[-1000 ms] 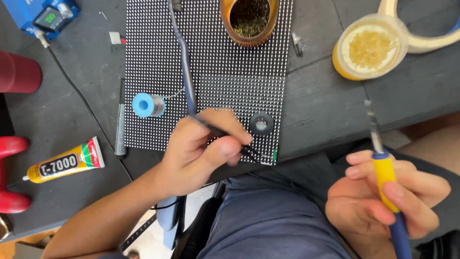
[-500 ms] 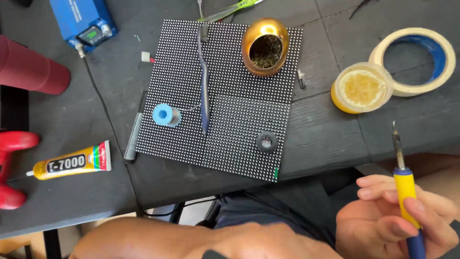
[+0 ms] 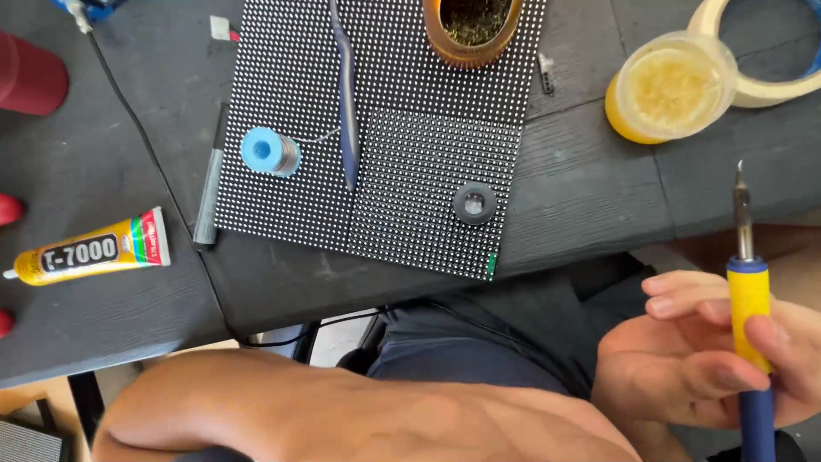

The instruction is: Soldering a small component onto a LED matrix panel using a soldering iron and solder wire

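Note:
My right hand (image 3: 710,359) is wrapped around a soldering iron (image 3: 748,291) with a yellow and blue handle. Its metal tip points up, just off the table's near edge. Only my left forearm (image 3: 342,419) shows, lying across the bottom of the view; the hand itself is out of frame. On the dark table lies a black dotted LED panel (image 3: 402,171). On the panel rest a blue solder spool (image 3: 269,151), a blue slender tool (image 3: 346,111), a small black ring (image 3: 474,204) and a gold-coloured pot of brass wool (image 3: 475,30).
A yellow jar of paste (image 3: 671,85) and a roll of tape (image 3: 774,60) stand at the back right. A grey pen (image 3: 209,184) lies along the panel's left edge. A glue tube (image 3: 90,252) and red objects (image 3: 30,77) are at the left.
My left hand, which held a thin dark tool by the black ring on the panel, has pulled back toward my body and left the view. The right hand keeps the iron.

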